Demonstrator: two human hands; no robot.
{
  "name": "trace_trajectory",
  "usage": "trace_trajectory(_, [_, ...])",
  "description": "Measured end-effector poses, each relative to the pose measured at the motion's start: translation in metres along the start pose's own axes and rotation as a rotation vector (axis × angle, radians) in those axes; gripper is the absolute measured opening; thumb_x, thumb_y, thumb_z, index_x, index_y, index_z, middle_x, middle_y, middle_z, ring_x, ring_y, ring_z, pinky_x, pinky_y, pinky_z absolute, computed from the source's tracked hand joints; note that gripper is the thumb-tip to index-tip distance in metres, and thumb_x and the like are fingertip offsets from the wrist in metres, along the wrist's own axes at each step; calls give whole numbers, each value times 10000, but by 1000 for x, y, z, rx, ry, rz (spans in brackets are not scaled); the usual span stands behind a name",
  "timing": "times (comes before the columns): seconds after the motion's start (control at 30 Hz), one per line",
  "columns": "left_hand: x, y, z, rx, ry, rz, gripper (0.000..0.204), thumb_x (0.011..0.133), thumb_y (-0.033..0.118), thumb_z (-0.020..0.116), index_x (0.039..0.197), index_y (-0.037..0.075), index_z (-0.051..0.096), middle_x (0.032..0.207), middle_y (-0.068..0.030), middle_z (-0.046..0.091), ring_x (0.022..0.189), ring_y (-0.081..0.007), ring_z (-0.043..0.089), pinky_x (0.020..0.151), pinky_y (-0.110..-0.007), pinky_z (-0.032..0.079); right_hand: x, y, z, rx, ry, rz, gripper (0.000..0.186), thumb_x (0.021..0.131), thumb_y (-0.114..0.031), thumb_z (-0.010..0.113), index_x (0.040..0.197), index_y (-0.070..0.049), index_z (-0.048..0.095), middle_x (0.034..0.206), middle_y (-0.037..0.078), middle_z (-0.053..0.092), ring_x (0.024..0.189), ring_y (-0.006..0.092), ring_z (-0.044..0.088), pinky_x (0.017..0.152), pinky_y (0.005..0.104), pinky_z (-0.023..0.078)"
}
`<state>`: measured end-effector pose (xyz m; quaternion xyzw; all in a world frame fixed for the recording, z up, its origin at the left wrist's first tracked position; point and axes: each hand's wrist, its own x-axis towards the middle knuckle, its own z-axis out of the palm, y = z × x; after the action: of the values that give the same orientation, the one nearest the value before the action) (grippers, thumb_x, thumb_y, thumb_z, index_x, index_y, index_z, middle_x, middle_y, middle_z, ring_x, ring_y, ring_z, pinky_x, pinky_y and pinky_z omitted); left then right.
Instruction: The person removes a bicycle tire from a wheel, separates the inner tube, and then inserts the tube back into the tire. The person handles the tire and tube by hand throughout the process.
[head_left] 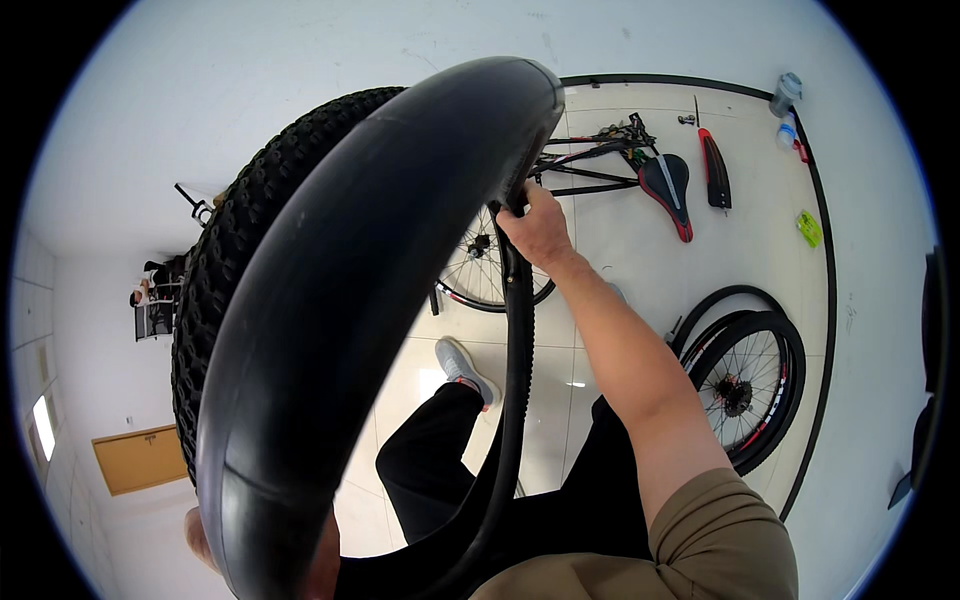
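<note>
A smooth black inner tube point(330, 270), puffed out with air, rises large and close on the left and centre. Behind its outer side lies a knobby black bicycle tyre point(235, 235). My right hand point(540, 228) is closed on the tube's inner edge near its upper end, thumb and fingers bent against it. A narrow dark band with a toothed edge point(518, 370) hangs below that hand and curves down toward my lap. My left hand point(200, 538) shows only as patches of skin either side of the tube at the lower left; its fingers are mostly hidden.
On the tiled floor lie a bicycle frame point(590, 188) with its saddle point(668, 190), a red-black mudguard point(714, 170), a spoked wheel point(480, 262) and, at right, a wheel with a tyre point(745, 390). Bottles point(786, 93) and a green packet point(808, 228) sit near the wall.
</note>
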<state>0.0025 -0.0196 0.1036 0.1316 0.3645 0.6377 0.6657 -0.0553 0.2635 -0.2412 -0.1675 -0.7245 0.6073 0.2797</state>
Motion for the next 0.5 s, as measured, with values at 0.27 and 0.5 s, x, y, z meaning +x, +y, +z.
trace_trajectory(0.27, [6, 3, -4, -6, -26, 6, 714, 917, 471, 134, 1449, 1, 205, 1093, -231, 631, 915, -347, 651, 865, -464, 527, 5, 20, 0, -21, 37, -18, 277, 860, -171, 701, 1069, 2, 644, 964, 205, 700, 943, 360, 679, 829, 422, 529])
trace_trajectory(0.5, [8, 6, 2, -5, -14, 9, 670, 936, 423, 178, 1463, 9, 162, 1075, -230, 629, 880, -344, 656, 833, -464, 543, 5, 30, 11, -265, 85, -129, 221, 853, -159, 697, 1017, -31, 623, 923, 199, 694, 904, 425, 658, 795, 487, 532])
